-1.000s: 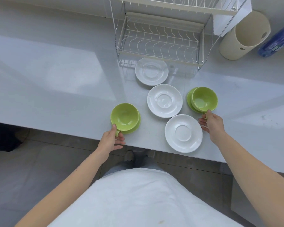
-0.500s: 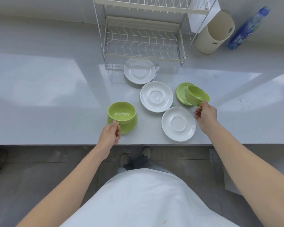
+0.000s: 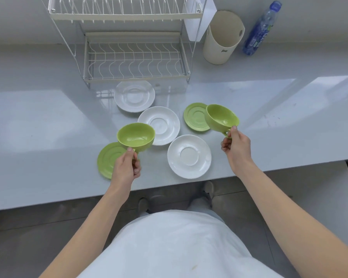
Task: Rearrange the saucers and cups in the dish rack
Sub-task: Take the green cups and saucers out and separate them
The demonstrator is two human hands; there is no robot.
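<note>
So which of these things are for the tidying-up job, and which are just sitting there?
For the job: left green cup in left hand, right green cup in right hand, two green saucers, three white saucers, dish rack.
Just lying about: cream tub, blue bottle.

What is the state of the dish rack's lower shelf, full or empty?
Empty. Only bare wires show across the lower shelf; nothing stands between them.
</note>
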